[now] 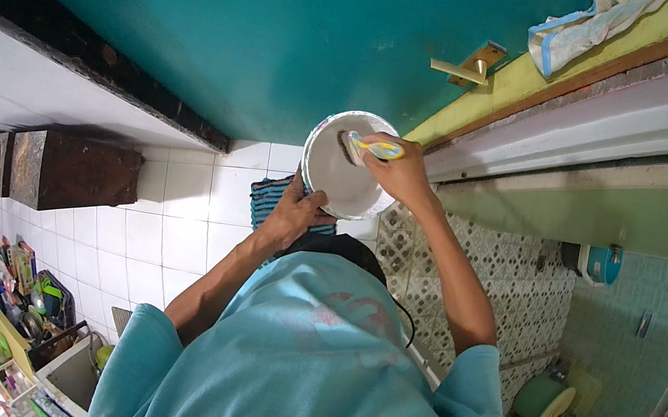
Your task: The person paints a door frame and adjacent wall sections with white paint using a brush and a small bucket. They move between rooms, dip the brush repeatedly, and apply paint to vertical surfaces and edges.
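A white paint bucket [321, 192] is held up in front of my body, with pale paint [340, 177] inside it. My left hand [298, 216] grips the bucket's lower left side, thumb toward the rim. My right hand [402, 173] is closed round the yellow and light blue handle of a paintbrush [388, 149]. The brush's dark bristles lie against the bucket's inner wall, near the far rim. Beyond the bucket stands a teal door [231, 29] with a brass lever handle [467, 69].
A yellow-green strip [533, 87] edges the door, with a cloth [589, 31] hanging at its top. A striped mat [266, 198] lies on white floor tiles [144, 236]. At left are a dark wooden box [76, 173] and cluttered kitchenware [35, 302]. A green drum [540, 403] stands at lower right.
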Tool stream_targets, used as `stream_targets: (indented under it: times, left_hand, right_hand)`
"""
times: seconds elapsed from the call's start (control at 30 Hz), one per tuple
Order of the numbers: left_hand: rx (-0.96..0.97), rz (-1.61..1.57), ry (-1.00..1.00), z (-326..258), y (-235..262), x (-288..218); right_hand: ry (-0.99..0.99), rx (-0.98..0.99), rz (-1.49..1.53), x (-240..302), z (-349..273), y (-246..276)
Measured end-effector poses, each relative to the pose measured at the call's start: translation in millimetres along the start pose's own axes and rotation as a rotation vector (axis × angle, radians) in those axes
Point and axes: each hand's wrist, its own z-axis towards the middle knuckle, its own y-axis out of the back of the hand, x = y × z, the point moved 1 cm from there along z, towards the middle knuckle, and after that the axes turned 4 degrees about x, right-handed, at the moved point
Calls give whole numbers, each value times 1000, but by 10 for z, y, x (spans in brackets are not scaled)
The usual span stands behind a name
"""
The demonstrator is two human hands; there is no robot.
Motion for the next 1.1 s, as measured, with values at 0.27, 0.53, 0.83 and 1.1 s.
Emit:
stream_targets:
  times: [0.27, 0.53, 0.83, 1.1]
  left_hand:
    - [37, 6, 17, 112, -24, -101]
    - [73, 57, 11, 112, -181, -181]
    - [99, 60, 79, 210, -124, -96]
    - [76, 20, 78, 266, -184, -168]
  right_hand:
    - [-141, -44, 293, 115, -118, 323]
    - [-74, -60, -48, -266, 22, -151]
    - [-104, -109, 160, -40, -165, 142]
    - [-314, -342, 644, -37, -703, 252]
